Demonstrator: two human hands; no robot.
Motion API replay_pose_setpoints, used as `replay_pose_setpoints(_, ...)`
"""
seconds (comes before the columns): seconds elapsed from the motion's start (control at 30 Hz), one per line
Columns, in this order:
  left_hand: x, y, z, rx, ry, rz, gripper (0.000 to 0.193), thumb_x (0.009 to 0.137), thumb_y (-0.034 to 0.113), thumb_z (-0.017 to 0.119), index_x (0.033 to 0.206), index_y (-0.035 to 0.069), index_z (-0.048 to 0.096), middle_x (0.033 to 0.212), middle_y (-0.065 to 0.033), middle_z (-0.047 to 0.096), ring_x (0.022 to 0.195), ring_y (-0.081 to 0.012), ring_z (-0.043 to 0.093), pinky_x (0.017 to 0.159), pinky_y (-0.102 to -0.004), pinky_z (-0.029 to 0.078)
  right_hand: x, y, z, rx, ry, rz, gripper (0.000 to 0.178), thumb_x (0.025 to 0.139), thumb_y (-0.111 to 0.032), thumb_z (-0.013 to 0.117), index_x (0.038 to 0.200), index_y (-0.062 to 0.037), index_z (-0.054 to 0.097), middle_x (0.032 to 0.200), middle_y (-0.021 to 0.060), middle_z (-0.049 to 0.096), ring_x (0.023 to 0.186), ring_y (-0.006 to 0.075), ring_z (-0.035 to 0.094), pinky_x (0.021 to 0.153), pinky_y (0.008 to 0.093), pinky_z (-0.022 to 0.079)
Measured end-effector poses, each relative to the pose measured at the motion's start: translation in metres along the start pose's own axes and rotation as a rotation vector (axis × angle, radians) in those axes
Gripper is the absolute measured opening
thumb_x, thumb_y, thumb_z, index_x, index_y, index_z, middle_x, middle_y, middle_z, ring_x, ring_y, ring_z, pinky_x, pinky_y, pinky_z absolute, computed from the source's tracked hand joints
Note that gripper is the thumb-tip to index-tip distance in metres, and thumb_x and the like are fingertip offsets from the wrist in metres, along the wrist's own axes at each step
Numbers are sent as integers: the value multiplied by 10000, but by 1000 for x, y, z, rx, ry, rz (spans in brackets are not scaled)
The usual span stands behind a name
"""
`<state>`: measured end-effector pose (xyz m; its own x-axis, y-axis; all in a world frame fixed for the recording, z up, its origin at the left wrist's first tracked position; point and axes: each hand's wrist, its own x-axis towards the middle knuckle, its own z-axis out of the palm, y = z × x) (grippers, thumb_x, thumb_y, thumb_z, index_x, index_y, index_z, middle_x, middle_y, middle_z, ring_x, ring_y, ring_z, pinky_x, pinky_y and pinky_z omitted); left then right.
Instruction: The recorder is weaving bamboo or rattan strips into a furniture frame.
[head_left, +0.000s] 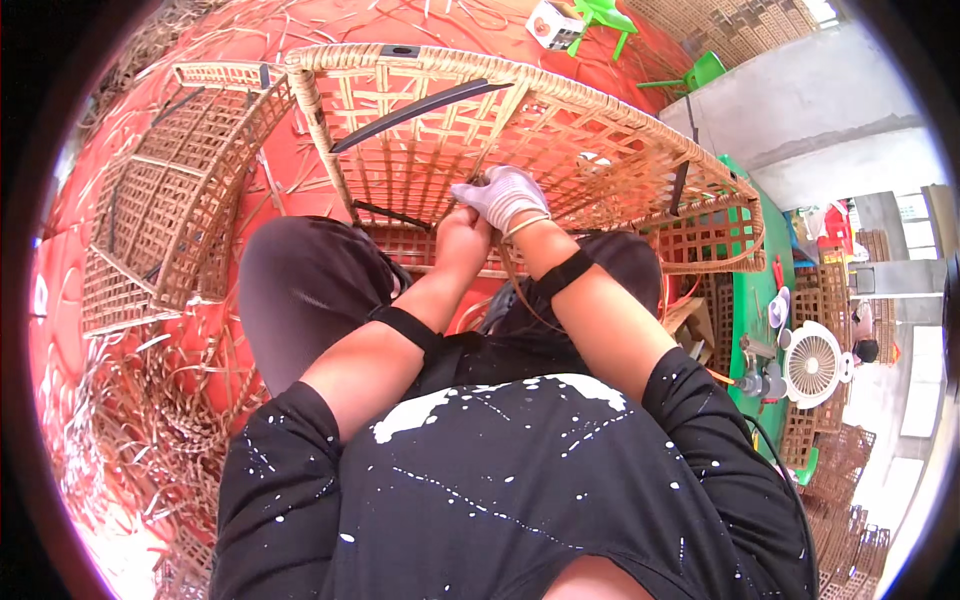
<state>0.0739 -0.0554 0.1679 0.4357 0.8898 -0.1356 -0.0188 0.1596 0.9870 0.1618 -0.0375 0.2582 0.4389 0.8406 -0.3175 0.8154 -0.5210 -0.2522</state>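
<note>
A large open-weave rattan frame [450, 62] stands in front of my knees, with a thick wrapped rim and dark flat strips set into its lattice. My right hand [508, 195], in a white glove, is closed at the near side of the weave, thumb and fingers pinched together. Against it my bare left hand [462, 242] is closed too, its fingertips mostly hidden by the glove. From between my hands a thin brown rattan strip [513, 272] hangs down toward my lap. Exactly what the left fingers grip is hidden.
Another woven rattan piece [165, 190] lies at left, above a heap of loose strips [165, 430] on the red floor covering [240, 30]. At right are a green table [745, 310], a white fan [815, 365] and stacked woven panels. Green chairs [605, 18] and a box [555, 25] stand beyond.
</note>
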Motion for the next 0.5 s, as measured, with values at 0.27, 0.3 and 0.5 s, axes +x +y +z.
replay_pose_setpoints(0.27,1,9,3,184,6,5,205,812,180,530,843,5,634,774,-209,622,721,-317,613,662,-379,445,-2,-2,5,-70,151,40,447,781,-489,511,884,-82,663,929,179,627,882,329,601,772,416,465)
replay_pose_setpoints(0.3,-3,17,1,241,6,14,207,808,181,531,846,7,636,780,-208,625,727,-305,619,668,-382,445,-2,-2,6,-84,153,18,428,794,-474,500,882,-89,665,930,174,627,875,331,601,768,420,466)
replay_pose_setpoints(0.5,0,38,-9,152,-120,-231,201,786,153,559,888,0,639,751,-109,655,689,-164,619,629,-295,463,-4,0,10,-128,212,-17,382,832,-417,465,889,-86,646,891,158,632,834,339,603,751,440,465)
